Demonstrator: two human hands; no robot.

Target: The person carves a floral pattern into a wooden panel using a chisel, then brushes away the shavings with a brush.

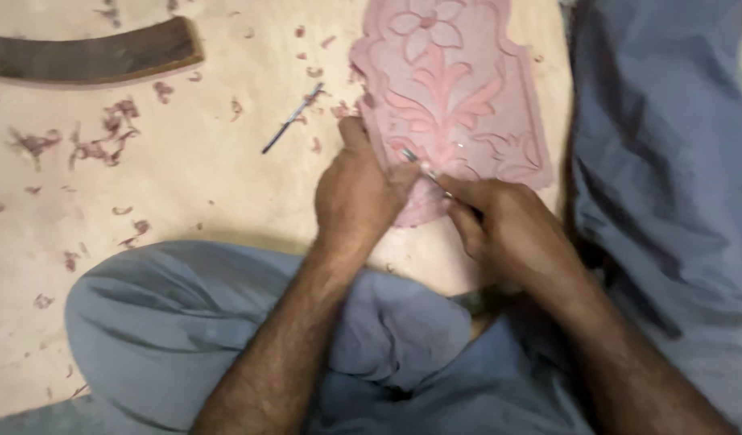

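A pink wooden panel [459,97] carved with a flower and leaf pattern lies flat on a pale board [194,169]. My left hand [359,193] presses down on the panel's near left edge, fingers curled, thumb along the side. My right hand [500,221] grips a thin metal carving tool [419,163]; its tip rests on the carved surface near the panel's lower middle. Both forearms reach forward over my crossed legs in grey-blue trousers [226,322].
A second slim metal tool [294,118] lies loose on the board left of the panel. A curved dark wooden piece [89,55] sits at the far left. Pink wood shavings [105,141] are scattered about. More grey-blue cloth [669,145] fills the right side.
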